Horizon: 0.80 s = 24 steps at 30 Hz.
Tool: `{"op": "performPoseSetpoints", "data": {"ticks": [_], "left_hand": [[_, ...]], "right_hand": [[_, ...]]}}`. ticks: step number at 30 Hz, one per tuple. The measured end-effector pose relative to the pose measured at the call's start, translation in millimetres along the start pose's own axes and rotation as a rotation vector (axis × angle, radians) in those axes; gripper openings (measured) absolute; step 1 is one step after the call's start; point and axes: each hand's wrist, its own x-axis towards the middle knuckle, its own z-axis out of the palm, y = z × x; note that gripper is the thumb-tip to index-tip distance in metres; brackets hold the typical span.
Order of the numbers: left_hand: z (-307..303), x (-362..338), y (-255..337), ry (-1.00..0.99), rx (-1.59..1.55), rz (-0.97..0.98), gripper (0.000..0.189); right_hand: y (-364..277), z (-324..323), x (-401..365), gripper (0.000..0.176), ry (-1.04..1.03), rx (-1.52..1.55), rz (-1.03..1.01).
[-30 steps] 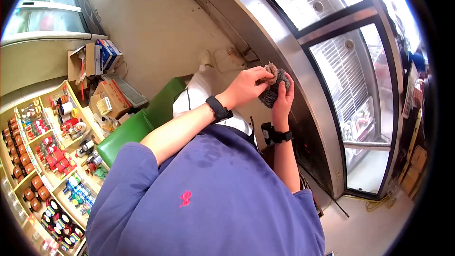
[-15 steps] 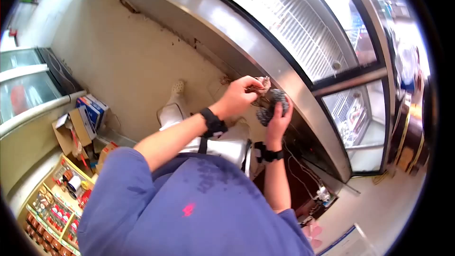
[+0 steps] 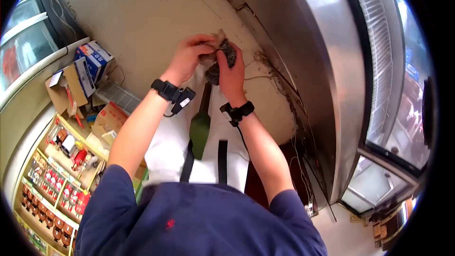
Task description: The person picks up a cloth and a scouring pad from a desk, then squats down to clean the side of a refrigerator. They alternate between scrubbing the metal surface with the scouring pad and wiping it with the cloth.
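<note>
Dark fuzzy mass (image 3: 228,53) sits at 12 o'clock from the torso, up in both hands, above the floor (image 3: 142,7). Material: can't tell.

Right hand (image 3: 232,77) grasps it from the 5 o'clock side, thumb across the near face; looks like the anchor grip, since a lumpy, loose thing would likely sag otherwise. A lower lobe hangs toward 7 o'clock.

Left hand (image 3: 184,61) pinches the pale brown wad (image 3: 220,37) at the mass's 11 o'clock edge. Fingertip grip, probably for fine control; whether the two pieces are joined is unclear.

Hands are close together over the legs (image 3: 166,144), likely for reach and view. Steel cabinet (image 3: 327,66) at 2 o'clock, apart from both hands. Open cardboard box (image 3: 71,85) at 10.
</note>
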Motion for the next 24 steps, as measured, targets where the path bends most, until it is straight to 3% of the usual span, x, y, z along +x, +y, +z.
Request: {"op": "performPoseSetpoints", "data": {"ticks": [1, 7, 9, 12, 14, 20, 23, 24], "left_hand": [[-13, 14, -12, 0.012, -0.136, -0.009, 0.027], [-62, 112, -100, 0.076, -0.151, 0.038, 0.026], [-65, 133, -126, 0.059, -0.173, 0.087, 0.026], [-75, 145, -141, 0.068, -0.036, 0.145, 0.026], [-90, 152, -159, 0.011, 0.226, 0.106, 0.026], [-65, 167, -138, -0.06, 0.364, 0.229, 0.024], [-49, 153, -121, -0.069, 0.273, 0.426, 0.025], [-49, 154, -120, -0.08, 0.29, 0.444, 0.025]], "right_hand": [[12, 4, 15, 0.044, -0.018, -0.063, -0.016], [97, 10, 85, 0.045, 0.079, -0.214, -0.002], [121, 7, 102, 0.049, 0.272, -0.198, -0.046], [142, 6, 117, 0.054, 0.371, -0.271, -0.074], [157, 7, 128, 0.056, 0.419, -0.304, -0.128], [168, 8, 141, 0.061, 0.556, -0.382, -0.277], [172, 2, 148, 0.058, 0.585, -0.525, -0.576], [175, -1, 147, 0.058, 0.601, -0.505, -0.589]]}}
